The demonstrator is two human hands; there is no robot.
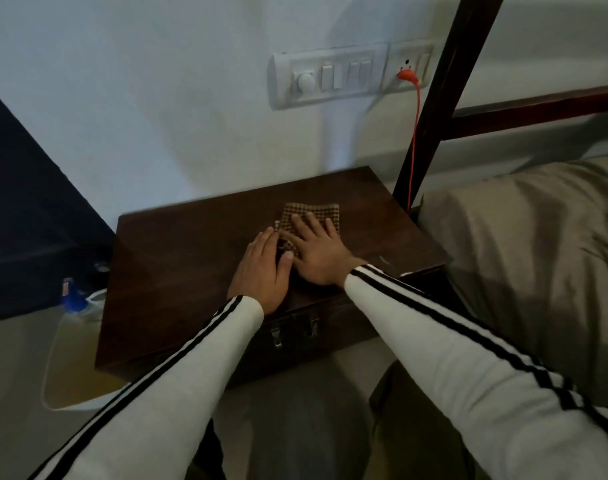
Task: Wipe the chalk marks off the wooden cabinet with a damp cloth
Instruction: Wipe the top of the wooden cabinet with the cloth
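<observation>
A dark wooden cabinet (178,271) stands against the white wall, seen from above. A brown checked cloth (313,213) lies flat on its top, right of the middle. My right hand (318,254) presses on the cloth with fingers spread and straight. My left hand (262,271) lies flat beside it, its fingers and thumb touching the cloth's left edge. A faint pale chalk mark (385,260) shows near the cabinet's right front corner.
A bed with beige bedding (524,244) adjoins the cabinet on the right, with a dark wooden bedpost (444,98). An orange cord (414,133) hangs from the wall socket. On the floor at the left sit a white plastic basin (70,358) and a blue bottle (72,296).
</observation>
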